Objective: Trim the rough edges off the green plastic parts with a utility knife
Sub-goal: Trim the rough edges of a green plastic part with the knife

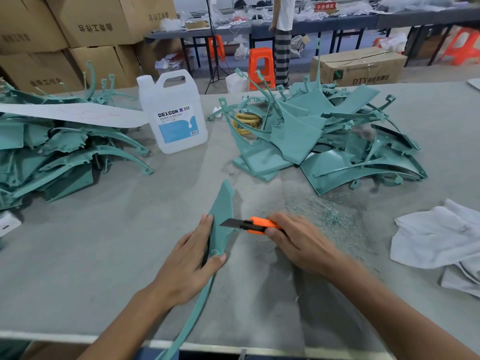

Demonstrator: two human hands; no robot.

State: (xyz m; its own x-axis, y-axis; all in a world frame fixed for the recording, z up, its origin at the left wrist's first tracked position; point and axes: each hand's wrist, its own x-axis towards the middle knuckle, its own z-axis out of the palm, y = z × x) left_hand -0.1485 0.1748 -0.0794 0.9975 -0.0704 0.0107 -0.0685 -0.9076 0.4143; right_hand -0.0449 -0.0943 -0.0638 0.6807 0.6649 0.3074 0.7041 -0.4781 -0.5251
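Observation:
A green plastic part (222,216) stands on edge on the grey table (104,229), its long thin tail curving down past the near edge. My left hand (192,258) grips it from the left, fingers behind and thumb in front. My right hand (296,242) holds an orange utility knife (255,224) with its dark blade out, the tip at the part's right edge. Green shavings (330,214) lie just right of the knife.
Piles of green parts lie at the left (59,152) and at the back right (324,141). A white DEXCON jug (174,115) stands between them. White cloths (439,235) lie at the right. Cardboard boxes (85,29) and a standing person (283,40) are behind.

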